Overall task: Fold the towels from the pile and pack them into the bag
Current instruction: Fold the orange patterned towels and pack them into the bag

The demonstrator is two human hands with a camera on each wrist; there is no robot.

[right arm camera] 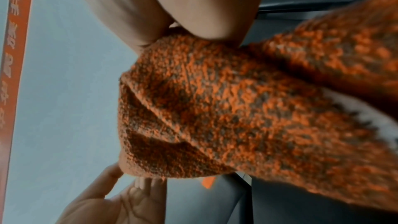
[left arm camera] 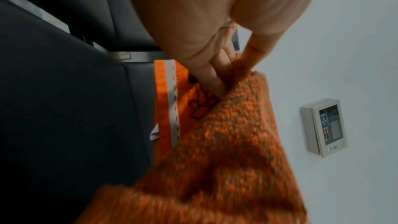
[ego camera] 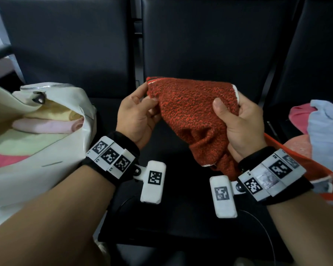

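Two hands hold one towel in the air over the dark seat (ego camera: 181, 217), and I judge the step in hand to be the folding of this piece, with packing yet to come. The bag (ego camera: 46, 166), largest of the task's things, lies open at nine o'clock in the head view, with pale folded towels already inside it; the pile (ego camera: 323, 131), pink and blue, lies at three o'clock. The towel (ego camera: 188, 116), orange-red and nubbly, hangs bunched between the hands at the centre, apart from both bag and pile. The right hand (ego camera: 238, 123) grips a gathered edge, thumb pressed over the cloth and fingers curled behind it; the left hand (ego camera: 136, 116) pinches the upper corner between thumb and fingertips. The next move, as I judge it, calls for drawing the two held edges level and taut so the halves meet squarely, since the lower part sags in loose folds and could crease crookedly. The left wrist view alone shows the towel's white-and-orange border band (left arm camera: 172, 101) and a printed outline beneath the fingers (left arm camera: 215, 81), plus a wall panel (left arm camera: 325, 127) at three o'clock. The right wrist view alone shows the left palm from below and an orange strip with characters (right arm camera: 15, 57) at nine o'clock. Only the head view shows bag and pile.
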